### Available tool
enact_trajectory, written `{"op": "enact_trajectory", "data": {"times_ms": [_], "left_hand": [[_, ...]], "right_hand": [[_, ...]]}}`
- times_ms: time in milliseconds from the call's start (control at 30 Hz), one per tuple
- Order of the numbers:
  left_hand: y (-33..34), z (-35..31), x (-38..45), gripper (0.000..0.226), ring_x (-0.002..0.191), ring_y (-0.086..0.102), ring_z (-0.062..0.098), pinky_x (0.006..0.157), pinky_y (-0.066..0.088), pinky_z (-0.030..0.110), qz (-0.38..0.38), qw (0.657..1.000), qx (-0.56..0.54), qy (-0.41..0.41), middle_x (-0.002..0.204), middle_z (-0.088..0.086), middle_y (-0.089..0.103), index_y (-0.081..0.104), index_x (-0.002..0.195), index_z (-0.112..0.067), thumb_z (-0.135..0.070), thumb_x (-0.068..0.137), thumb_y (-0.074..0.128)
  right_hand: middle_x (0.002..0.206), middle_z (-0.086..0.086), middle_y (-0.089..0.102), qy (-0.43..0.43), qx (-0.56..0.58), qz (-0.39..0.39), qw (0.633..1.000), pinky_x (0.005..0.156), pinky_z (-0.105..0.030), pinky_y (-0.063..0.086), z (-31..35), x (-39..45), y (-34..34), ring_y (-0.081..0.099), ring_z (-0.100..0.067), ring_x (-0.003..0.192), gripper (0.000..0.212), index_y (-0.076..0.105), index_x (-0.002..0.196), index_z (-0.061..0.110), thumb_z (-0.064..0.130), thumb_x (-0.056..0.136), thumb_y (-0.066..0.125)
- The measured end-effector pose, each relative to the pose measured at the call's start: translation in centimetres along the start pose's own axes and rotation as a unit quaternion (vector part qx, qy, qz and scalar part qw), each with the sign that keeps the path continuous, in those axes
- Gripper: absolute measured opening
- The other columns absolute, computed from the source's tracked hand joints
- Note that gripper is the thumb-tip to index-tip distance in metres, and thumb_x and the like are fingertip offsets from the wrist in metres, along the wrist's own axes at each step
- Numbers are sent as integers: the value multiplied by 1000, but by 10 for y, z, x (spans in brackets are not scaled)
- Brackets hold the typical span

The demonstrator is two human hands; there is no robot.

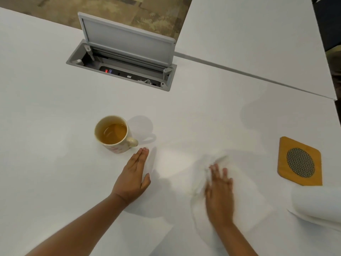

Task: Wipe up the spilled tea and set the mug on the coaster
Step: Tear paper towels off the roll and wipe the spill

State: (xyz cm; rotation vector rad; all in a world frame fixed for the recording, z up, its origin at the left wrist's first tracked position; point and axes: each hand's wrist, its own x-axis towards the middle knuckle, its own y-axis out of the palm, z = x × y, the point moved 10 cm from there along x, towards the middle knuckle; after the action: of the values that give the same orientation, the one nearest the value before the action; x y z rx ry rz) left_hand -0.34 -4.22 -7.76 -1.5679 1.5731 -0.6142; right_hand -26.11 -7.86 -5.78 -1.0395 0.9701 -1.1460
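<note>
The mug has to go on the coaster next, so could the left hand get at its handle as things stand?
Probably yes. The left hand lies flat on the table with its fingertips just short of the mug, whose handle points toward that hand. Nothing lies between them.

My right hand [219, 189] is smeared with blur at lower right, and the white paper towel [206, 174] under it blurs into the table, its edges hard to trace. The paper roll [317, 206] runs off the right edge. Inside the cable box [121, 69], the sockets are too small to read.
</note>
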Motion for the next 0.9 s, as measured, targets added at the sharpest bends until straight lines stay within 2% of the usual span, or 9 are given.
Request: {"op": "enact_trajectory", "data": {"times_ms": [100, 167, 267, 400, 500, 633, 733, 800, 900], "left_hand": [[-2, -3, 0, 68, 142, 9, 11, 113, 8, 26, -7, 1000, 3, 19, 151, -7, 6, -4, 139, -26, -53, 80, 17], [0, -3, 0, 67, 141, 4, 8, 114, 5, 25, -5, 1000, 11, 21, 148, -11, 0, -7, 139, -28, -55, 82, 16], [0, -4, 0, 69, 141, 3, 9, 115, 0, 20, -3, 1000, 16, 26, 148, -12, -1, -5, 140, -25, -56, 82, 16], [-4, -6, 1, 79, 143, 12, 17, 116, 12, 30, -6, 999, 15, 32, 150, -5, 7, 7, 144, -16, -65, 81, 10], [-3, -5, 0, 90, 144, 11, 17, 117, 13, 31, 2, 1000, 12, 21, 155, 0, 11, 5, 144, -18, -75, 74, -4], [-7, -7, 0, 75, 143, 13, 17, 115, 11, 29, -8, 1000, 6, 28, 154, 4, 17, 9, 144, -15, -57, 82, 15], [-8, -7, -1, 73, 142, 14, 15, 114, 9, 26, -13, 1000, 0, 26, 154, 4, 19, 12, 144, -15, -50, 81, 20], [-8, -8, -1, 72, 141, 15, 16, 116, 8, 23, -18, 999, -2, 34, 153, 3, 19, 11, 144, -15, -49, 81, 24], [-6, -8, -1, 73, 140, 10, 11, 116, 0, 16, -22, 998, -2, 52, 149, -6, 8, 2, 142, -21, -51, 81, 29]], "right_hand": [[138, -5, 53, -147, -29, 62, 987, 111, -40, 10, 103, -22, 34, 49, -38, 126, 53, 54, 131, 11, 27, 82, 38], [144, 3, 46, -234, -49, 100, 966, 111, -41, 12, 151, -44, 56, 42, -29, 133, 54, 45, 137, 19, 33, 86, 38], [147, 5, 43, -297, -41, 106, 948, 113, -39, 13, 154, -38, 58, 37, -23, 137, 55, 38, 140, 20, 32, 87, 38], [145, -4, 44, -146, 6, 70, 987, 114, -41, 17, 60, 36, 28, 37, -32, 136, 52, 46, 136, 11, 22, 87, 35], [150, -8, 35, -34, -3, 42, 999, 115, -47, 20, -31, 69, 2, 26, -32, 141, 47, 39, 140, 9, 11, 93, 37], [154, -2, 25, 20, 38, 27, 999, 119, -44, 12, -62, 50, -9, 11, -18, 144, 50, 24, 146, 13, 11, 97, 37], [146, -7, 36, -20, 38, 46, 998, 114, -50, 21, -10, 7, 5, 29, -35, 138, 49, 38, 139, 7, 14, 90, 38], [141, -9, 47, -116, 27, 74, 990, 114, -43, 19, 54, -22, 24, 42, -44, 128, 53, 46, 134, 7, 20, 84, 39], [145, 4, 46, -265, -14, 124, 956, 114, -41, 18, 148, -53, 57, 42, -31, 133, 57, 39, 139, 20, 26, 82, 40]]}}
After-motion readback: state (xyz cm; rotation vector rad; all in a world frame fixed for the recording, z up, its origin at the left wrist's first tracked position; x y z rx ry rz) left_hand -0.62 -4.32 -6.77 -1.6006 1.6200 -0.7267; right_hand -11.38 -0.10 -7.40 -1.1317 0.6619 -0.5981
